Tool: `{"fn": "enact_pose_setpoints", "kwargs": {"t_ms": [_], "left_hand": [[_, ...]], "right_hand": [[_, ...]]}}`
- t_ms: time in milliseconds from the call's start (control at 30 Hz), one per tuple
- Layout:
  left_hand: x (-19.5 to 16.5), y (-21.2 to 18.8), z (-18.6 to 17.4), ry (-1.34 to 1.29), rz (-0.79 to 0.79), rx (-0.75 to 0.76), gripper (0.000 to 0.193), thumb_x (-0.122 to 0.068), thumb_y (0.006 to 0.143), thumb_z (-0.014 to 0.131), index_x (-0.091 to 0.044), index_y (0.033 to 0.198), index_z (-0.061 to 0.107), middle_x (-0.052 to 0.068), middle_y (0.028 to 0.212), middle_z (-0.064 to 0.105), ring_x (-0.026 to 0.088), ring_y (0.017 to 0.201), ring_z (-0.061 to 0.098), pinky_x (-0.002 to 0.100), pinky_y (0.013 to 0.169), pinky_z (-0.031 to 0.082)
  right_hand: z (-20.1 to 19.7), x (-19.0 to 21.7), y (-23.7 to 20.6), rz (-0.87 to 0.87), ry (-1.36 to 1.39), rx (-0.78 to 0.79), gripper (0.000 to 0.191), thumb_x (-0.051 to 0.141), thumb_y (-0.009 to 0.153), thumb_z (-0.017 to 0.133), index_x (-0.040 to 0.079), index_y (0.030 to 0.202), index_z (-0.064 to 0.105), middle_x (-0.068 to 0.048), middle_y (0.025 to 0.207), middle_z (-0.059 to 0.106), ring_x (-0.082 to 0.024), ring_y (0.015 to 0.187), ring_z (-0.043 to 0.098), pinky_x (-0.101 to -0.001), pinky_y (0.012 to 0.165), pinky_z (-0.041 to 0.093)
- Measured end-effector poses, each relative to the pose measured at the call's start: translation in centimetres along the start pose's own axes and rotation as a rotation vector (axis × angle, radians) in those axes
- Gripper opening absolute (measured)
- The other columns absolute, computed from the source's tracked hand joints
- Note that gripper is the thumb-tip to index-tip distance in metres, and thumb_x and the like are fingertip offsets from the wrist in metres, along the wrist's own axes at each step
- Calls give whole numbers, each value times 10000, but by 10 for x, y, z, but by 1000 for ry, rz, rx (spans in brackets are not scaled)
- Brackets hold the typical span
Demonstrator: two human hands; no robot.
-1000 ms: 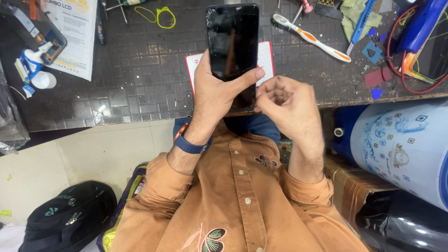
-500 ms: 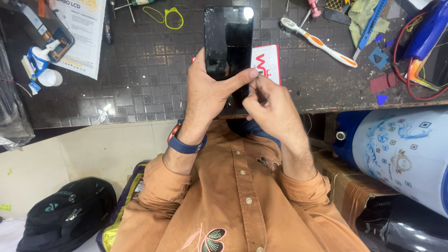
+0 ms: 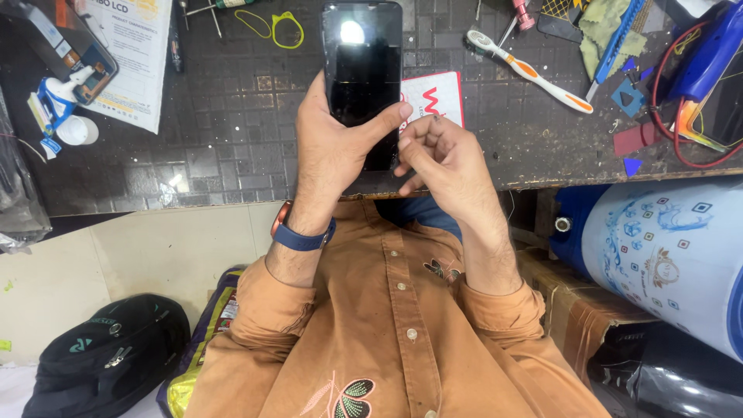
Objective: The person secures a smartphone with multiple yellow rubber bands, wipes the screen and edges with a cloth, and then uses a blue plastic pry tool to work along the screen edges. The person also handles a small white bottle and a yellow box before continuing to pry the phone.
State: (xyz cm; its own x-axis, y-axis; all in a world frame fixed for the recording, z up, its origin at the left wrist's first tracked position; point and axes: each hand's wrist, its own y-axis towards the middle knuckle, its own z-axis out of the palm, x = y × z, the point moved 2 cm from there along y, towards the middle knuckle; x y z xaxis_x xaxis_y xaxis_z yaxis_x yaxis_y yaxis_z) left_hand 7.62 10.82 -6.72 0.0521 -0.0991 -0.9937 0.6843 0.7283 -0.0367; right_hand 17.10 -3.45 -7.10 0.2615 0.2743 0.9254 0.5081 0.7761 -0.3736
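Holding a black, glossy, slab-shaped smartphone (image 3: 362,66) above the dark gridded work mat (image 3: 217,155), the left hand (image 3: 333,151) was wrapped around the phone's lower part, thumb laid across the front glass near the right edge and the other fingers out of sight behind the body. The right hand (image 3: 441,159) sat just beside that lower right edge, loosely curled and holding nothing that showed, its fingertips (image 3: 404,143) touching or almost touching the phone's side; whether they pinched a film or a seam could not be told. As a judgement, the work at that edge would have gone best with the left grip kept firm and low, so the slab did not twist, and with the right fingertips working lightly along the rim rather than pressing the glass. The phone's long axis ran away from the person, top end pointing to the far side of the bench, screen facing up at the camera and catching a lamp's glare. A red-and-white card (image 3: 433,97) lay under it, and a white-and-orange toothbrush (image 3: 530,71) lay well apart to the right.
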Motion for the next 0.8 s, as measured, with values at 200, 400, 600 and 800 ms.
{"fn": "enact_pose_setpoints", "kwargs": {"t_ms": [200,400,600,800], "left_hand": [[-5,2,0,133,-8,-37,448,-153,807,931,-7,1129,656,47,1008,770,102,913,728,272,836,622],[-5,3,-6,28,-11,-23,424,-173,838,915,-8,1131,657,48,1036,768,106,947,728,270,864,617],[-2,-1,-7,-48,-55,-39,511,-197,839,913,20,1185,605,90,1080,748,137,975,729,280,882,618],[3,-9,-2,-211,-13,-103,613,-224,851,898,18,1265,517,118,1160,701,160,1040,702,297,941,603]], "right_hand": [[-10,-1,4,38,53,-111,71,91,1033,496,30,1024,531,-71,872,637,-138,727,677,-306,537,623],[-29,7,12,-2,39,-115,64,60,1028,505,7,1038,538,-84,872,639,-156,713,677,-319,551,628],[-29,34,43,-210,-251,-165,80,59,1065,547,-15,1034,551,-69,816,675,-103,667,673,-253,514,558],[-23,47,90,-285,-448,-245,85,71,1018,605,-6,984,612,-18,683,706,-79,572,716,-231,448,507]]}}
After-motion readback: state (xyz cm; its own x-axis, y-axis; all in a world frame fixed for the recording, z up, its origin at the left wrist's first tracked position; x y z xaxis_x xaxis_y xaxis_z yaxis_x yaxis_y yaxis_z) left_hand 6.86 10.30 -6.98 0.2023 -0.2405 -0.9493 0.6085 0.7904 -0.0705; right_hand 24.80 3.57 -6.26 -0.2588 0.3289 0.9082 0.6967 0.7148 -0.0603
